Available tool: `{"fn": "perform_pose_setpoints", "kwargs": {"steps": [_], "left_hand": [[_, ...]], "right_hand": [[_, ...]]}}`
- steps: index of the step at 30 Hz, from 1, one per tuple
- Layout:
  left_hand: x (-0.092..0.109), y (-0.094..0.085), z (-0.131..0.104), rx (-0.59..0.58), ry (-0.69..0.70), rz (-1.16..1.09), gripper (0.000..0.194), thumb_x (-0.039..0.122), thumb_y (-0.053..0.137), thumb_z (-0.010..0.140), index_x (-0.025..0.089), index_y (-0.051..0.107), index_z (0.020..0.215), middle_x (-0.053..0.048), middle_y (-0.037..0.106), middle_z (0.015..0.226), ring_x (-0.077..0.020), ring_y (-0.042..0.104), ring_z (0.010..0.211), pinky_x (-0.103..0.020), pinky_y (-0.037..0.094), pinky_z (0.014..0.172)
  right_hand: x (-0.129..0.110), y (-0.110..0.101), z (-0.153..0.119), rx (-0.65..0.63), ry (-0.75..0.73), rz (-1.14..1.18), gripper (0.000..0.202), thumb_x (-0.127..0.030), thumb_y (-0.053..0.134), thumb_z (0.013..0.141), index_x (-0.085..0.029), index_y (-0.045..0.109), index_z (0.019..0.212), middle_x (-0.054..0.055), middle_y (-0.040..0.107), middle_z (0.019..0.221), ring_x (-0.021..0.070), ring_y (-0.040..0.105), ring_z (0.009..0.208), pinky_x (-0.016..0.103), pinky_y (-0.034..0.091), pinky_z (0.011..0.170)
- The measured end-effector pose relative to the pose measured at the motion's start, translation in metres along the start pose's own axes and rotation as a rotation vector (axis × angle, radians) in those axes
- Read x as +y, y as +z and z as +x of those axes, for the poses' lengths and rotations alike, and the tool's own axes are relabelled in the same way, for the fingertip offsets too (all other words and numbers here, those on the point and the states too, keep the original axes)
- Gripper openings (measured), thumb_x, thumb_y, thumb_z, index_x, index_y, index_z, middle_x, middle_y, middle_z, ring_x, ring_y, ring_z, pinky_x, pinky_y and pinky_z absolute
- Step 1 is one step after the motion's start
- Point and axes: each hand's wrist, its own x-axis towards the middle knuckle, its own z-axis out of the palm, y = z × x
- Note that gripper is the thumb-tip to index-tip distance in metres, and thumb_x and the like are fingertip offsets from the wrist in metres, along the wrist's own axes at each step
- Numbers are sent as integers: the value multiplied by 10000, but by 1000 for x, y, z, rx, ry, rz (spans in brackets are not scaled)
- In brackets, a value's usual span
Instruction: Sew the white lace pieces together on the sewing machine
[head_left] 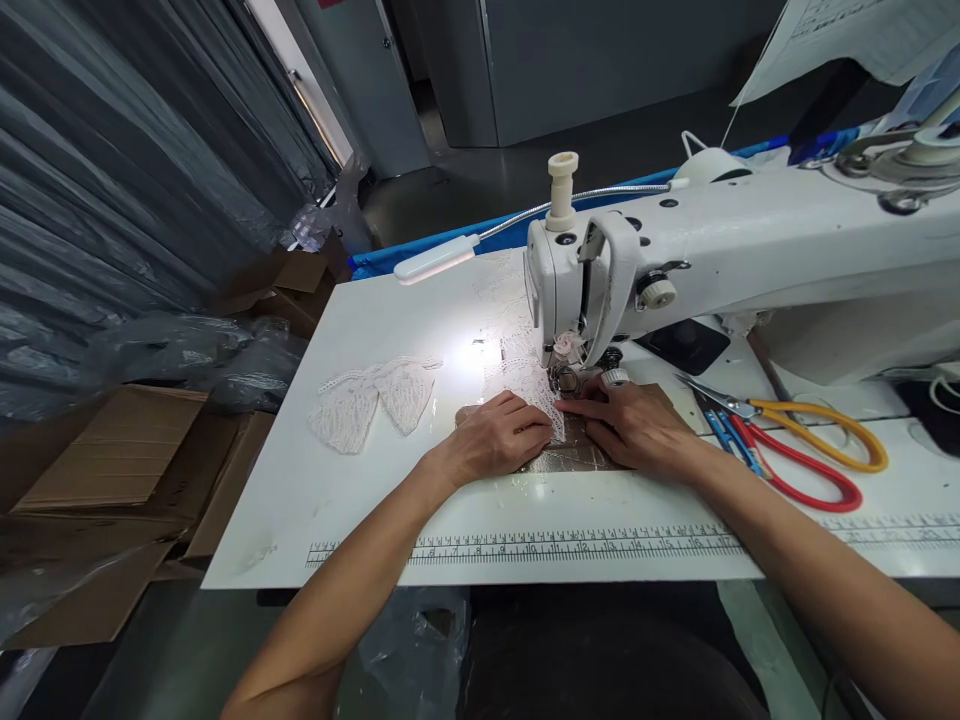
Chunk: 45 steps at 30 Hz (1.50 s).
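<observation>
White lace fabric (517, 360) lies on the machine bed, its near end under the presser foot of a white sewing machine (555, 290). My left hand (504, 432) rests on the lace's left edge, fingers together and curled; whether they grip it is hidden. My right hand (634, 425) lies just right of the needle area, its index finger stretched to the lace's edge and the other fingers apart, holding nothing. Beneath both hands is a brownish shiny plate (577, 455). Another lace piece with two pointed lobes (405, 395) lies flat on the left.
Scissors with orange and red handles (806, 480) lie right of my right hand. A lit lamp (435, 260) hangs over the white table (270, 500). A ruler strip (555, 546) runs along the front edge. Cardboard boxes (112, 450) stand at left.
</observation>
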Motion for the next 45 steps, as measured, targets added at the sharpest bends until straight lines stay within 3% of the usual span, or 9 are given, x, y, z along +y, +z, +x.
{"fn": "perform_pose_setpoints", "kwargs": {"steps": [10, 14, 20, 28, 35, 45], "left_hand": [[5, -9, -1, -71, 47, 16, 175, 204, 540, 888, 132, 688, 947, -71, 709, 984, -166, 627, 746, -341, 512, 747], [5, -12, 1, -162, 73, 34, 239, 240, 517, 878, 114, 694, 977, -100, 691, 1018, -189, 625, 779, -360, 494, 789], [-1, -19, 12, -324, 97, 31, 238, 298, 529, 833, 135, 701, 842, -91, 667, 863, -186, 591, 715, -356, 472, 769], [-7, -12, 6, -241, 48, -44, 280, 314, 524, 809, 134, 701, 929, -80, 672, 975, -183, 583, 768, -343, 463, 780], [-9, -12, 4, -262, 14, -66, 320, 346, 506, 833, 126, 686, 980, -95, 664, 983, -201, 577, 792, -359, 453, 781], [-11, -9, 4, -259, -27, -49, 407, 382, 502, 837, 106, 661, 1090, -111, 650, 1009, -209, 578, 785, -377, 449, 784]], "right_hand": [[3, 2, -1, -12, -1, -19, 395, -214, 468, 929, -270, 632, 1285, 109, 592, 1051, 215, 565, 817, 332, 456, 724], [8, 6, -4, 8, -42, -15, 401, -224, 469, 927, -288, 629, 1289, 112, 581, 1074, 221, 568, 842, 345, 467, 737], [8, 4, -4, -33, -100, -48, 391, -251, 484, 920, -293, 640, 1276, 115, 583, 1072, 254, 569, 920, 370, 486, 760], [-1, 0, -2, -35, -67, -154, 410, -212, 415, 936, -288, 644, 1267, 117, 611, 1054, 233, 599, 808, 318, 455, 634], [-5, 0, 1, -10, -66, -273, 434, -211, 362, 943, -271, 632, 1277, 105, 648, 1029, 230, 612, 770, 280, 383, 550], [-8, 2, 7, -96, 39, -269, 442, -241, 381, 931, -255, 609, 1310, 130, 662, 1038, 208, 608, 670, 271, 376, 503]]}}
